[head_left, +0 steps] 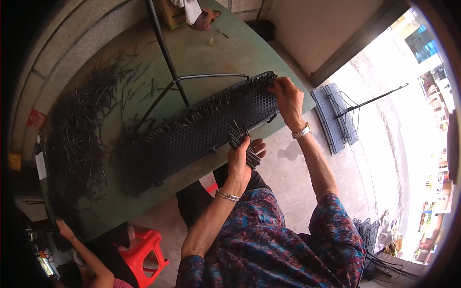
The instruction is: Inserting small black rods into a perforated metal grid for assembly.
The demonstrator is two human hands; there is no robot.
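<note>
Left of the black rack [206, 129] and pole [166, 48], loose dark sticks [79, 127].

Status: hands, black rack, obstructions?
Left hand: holding dark stick bundle. Right hand: at right end of perforated rack. Stick row along far side. Nothing visibly blocking either hand.

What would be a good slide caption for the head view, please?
Left hand holding dark sticks, right hand at one end of a black perforated panel.
</note>
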